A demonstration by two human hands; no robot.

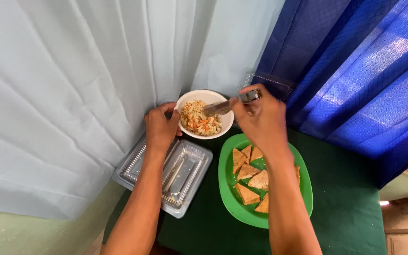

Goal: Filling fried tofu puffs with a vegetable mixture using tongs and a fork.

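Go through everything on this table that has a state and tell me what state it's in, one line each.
white bowl: upright, holding shredded salad
spoon: tip in the bowl
right hand: gripping the spoon handle
left hand: touching the bowl's rim
clear plastic container: open, nearly empty
green plate: holding triangular toast pieces

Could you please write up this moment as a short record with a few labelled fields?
Left hand: left hand rests against the rim of the white bowl
Right hand: right hand holds a metal utensil over the bowl
Bowl contents: shredded salad with orange bits
Plate: green plate with triangular toast pieces
Beside it: clear plastic container, open
Surface: green cloth
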